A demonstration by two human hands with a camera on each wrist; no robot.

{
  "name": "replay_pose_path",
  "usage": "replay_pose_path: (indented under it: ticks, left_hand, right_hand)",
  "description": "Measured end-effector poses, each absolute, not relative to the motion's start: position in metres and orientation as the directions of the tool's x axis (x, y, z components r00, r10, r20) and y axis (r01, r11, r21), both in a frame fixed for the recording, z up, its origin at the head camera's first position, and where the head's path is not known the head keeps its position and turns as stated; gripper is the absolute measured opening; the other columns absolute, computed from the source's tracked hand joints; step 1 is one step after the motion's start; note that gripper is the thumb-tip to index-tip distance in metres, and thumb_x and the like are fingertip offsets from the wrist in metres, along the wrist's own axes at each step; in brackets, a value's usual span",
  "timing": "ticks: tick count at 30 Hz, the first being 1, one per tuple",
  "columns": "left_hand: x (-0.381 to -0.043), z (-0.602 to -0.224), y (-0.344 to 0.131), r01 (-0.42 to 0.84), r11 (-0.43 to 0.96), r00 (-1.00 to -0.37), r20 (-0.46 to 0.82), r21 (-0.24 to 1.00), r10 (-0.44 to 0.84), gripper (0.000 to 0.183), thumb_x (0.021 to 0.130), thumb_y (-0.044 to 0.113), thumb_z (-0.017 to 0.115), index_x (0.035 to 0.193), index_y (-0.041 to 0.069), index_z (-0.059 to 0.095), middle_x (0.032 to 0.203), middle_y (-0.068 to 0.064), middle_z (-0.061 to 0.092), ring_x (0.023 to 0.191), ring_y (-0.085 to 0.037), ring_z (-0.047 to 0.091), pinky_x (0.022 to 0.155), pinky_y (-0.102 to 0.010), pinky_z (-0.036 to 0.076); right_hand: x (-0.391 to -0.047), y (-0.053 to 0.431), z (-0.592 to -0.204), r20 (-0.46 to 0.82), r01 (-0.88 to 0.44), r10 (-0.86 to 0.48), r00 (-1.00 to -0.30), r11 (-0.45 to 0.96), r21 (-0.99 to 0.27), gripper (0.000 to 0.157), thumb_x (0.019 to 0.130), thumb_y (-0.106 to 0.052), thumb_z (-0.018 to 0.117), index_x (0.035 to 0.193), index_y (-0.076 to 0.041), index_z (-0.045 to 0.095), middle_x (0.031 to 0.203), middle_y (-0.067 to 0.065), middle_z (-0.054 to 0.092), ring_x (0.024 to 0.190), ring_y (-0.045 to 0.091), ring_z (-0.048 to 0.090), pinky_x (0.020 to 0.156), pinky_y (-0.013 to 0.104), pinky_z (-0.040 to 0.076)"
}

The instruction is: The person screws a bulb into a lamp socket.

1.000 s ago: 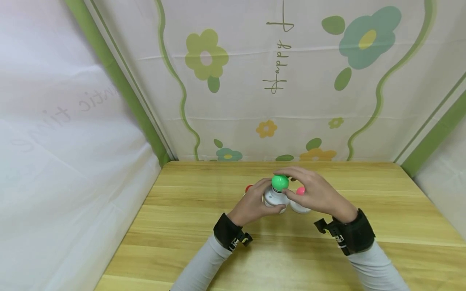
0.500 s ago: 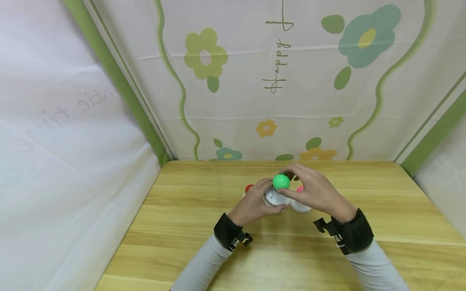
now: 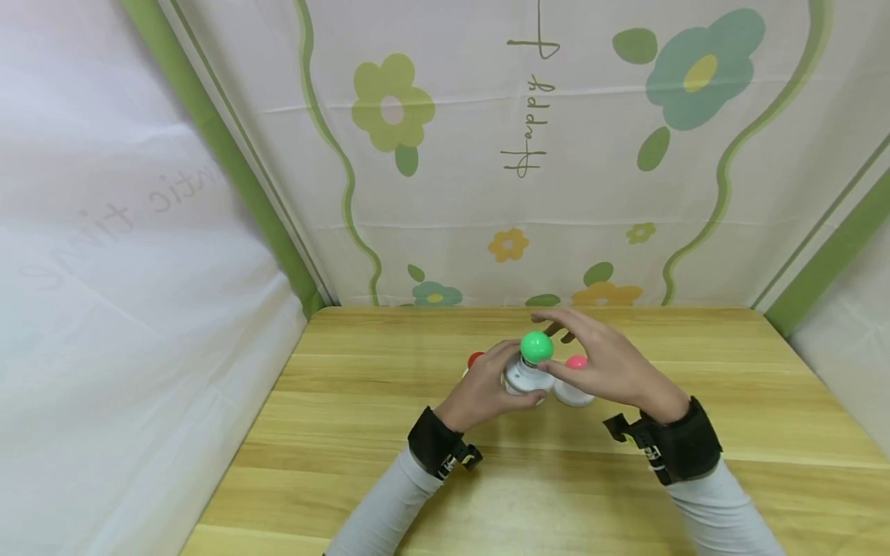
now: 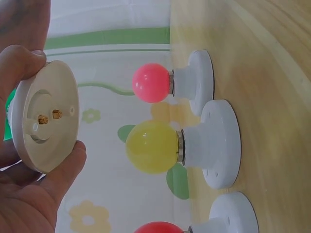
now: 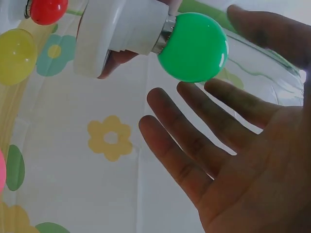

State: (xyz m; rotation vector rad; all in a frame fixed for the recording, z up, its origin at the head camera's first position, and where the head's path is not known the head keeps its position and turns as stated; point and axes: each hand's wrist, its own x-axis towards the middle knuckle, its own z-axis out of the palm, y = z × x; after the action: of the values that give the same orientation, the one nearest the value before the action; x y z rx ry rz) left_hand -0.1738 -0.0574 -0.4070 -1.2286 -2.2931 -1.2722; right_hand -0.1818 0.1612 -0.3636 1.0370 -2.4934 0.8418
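My left hand (image 3: 480, 390) grips a white round lamp holder (image 4: 51, 97) by its rim, tilted up off the table, so its underside with two brass terminals shows in the left wrist view. A green bulb (image 5: 193, 47) sits in its socket, with a strip of the metal cap showing. Around that bulb my right hand (image 3: 612, 363) is spread. In the right wrist view its fingers are loosely straight, the thumb stands away from the bulb, and one or two fingertips lie very near the bulb's edge; whether they touch, I cannot tell.
On the wooden table (image 3: 334, 463) stand three more white holders, carrying a pink bulb (image 4: 151, 83), a yellow bulb (image 4: 153, 146) and a red bulb (image 4: 160, 228). Behind the table hangs a flower-print curtain (image 3: 445, 193).
My right fingers were round the green bulb, then shifted about it, and now have spread off it. My left hand keeps the lamp holder in nearly the same spot.
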Motion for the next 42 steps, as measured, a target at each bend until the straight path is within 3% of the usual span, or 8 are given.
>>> replay_pose_path:
  ticks: [5, 10, 18, 33, 38, 42]
  left_hand:
    - [-0.1738, -0.4063, -0.0575, 0.777, 0.248, -0.603, 0.572, 0.579, 0.556, 0.064, 0.076, 0.009, 0.081, 0.132, 0.004, 0.051, 0.128, -0.008, 0.055, 0.113, -0.019, 0.053, 0.096, -0.03, 0.049]
    - [-0.1739, -0.406, -0.0572, 0.794, 0.23, -0.579, 0.584, 0.563, 0.568, 0.064, 0.077, 0.009, 0.08, 0.133, 0.003, 0.05, 0.127, -0.009, 0.055, 0.114, -0.018, 0.054, 0.097, -0.029, 0.048]
    - [-0.1738, -0.4069, -0.0572, 0.801, 0.228, -0.57, 0.59, 0.553, 0.572, 0.066, 0.077, 0.009, 0.08, 0.134, 0.003, 0.048, 0.129, -0.011, 0.054, 0.114, -0.018, 0.053, 0.096, -0.027, 0.049]
    - [-0.1715, -0.4071, -0.0573, 0.788, 0.25, -0.591, 0.577, 0.563, 0.564, 0.065, 0.076, 0.008, 0.08, 0.133, 0.002, 0.05, 0.128, -0.011, 0.054, 0.112, -0.019, 0.054, 0.094, -0.024, 0.049]
    - [-0.1716, -0.4076, -0.0573, 0.789, 0.253, -0.591, 0.578, 0.56, 0.562, 0.064, 0.076, 0.009, 0.08, 0.132, 0.002, 0.05, 0.128, -0.011, 0.054, 0.111, -0.019, 0.054, 0.093, -0.025, 0.05]
    - [-0.1713, -0.407, -0.0576, 0.785, 0.253, -0.595, 0.574, 0.565, 0.562, 0.063, 0.077, 0.009, 0.08, 0.132, 0.002, 0.05, 0.128, -0.011, 0.054, 0.111, -0.02, 0.054, 0.094, -0.026, 0.05]
  right_hand:
    - [-0.1826, 0.1617, -0.363, 0.501, -0.778, -0.595, -0.628, 0.488, -0.396, 0.061, 0.082, -0.012, 0.072, 0.138, -0.013, 0.05, 0.138, 0.004, 0.052, 0.11, 0.019, 0.056, 0.085, 0.046, 0.053]
    - [-0.183, 0.1611, -0.365, 0.523, -0.802, -0.608, -0.597, 0.47, -0.368, 0.053, 0.081, -0.007, 0.07, 0.132, -0.012, 0.056, 0.131, 0.003, 0.058, 0.111, 0.017, 0.057, 0.086, 0.043, 0.054]
    - [-0.1827, 0.1613, -0.3661, 0.535, -0.798, -0.596, -0.599, 0.495, -0.343, 0.051, 0.08, -0.019, 0.077, 0.128, -0.012, 0.06, 0.124, -0.001, 0.061, 0.102, 0.011, 0.058, 0.082, 0.042, 0.055]
    - [-0.1803, 0.1584, -0.3667, 0.473, -0.692, -0.518, -0.713, 0.63, -0.353, 0.047, 0.08, -0.044, 0.076, 0.116, -0.02, 0.058, 0.103, -0.011, 0.06, 0.092, 0.008, 0.057, 0.075, 0.033, 0.054]
    - [-0.1799, 0.1578, -0.366, 0.455, -0.681, -0.517, -0.725, 0.636, -0.362, 0.051, 0.081, -0.048, 0.073, 0.119, -0.019, 0.057, 0.107, -0.009, 0.06, 0.094, 0.014, 0.059, 0.074, 0.037, 0.055]
    - [-0.18, 0.1579, -0.3658, 0.446, -0.69, -0.532, -0.72, 0.616, -0.381, 0.061, 0.082, -0.049, 0.072, 0.13, -0.017, 0.053, 0.12, -0.003, 0.059, 0.099, 0.017, 0.06, 0.075, 0.041, 0.055]
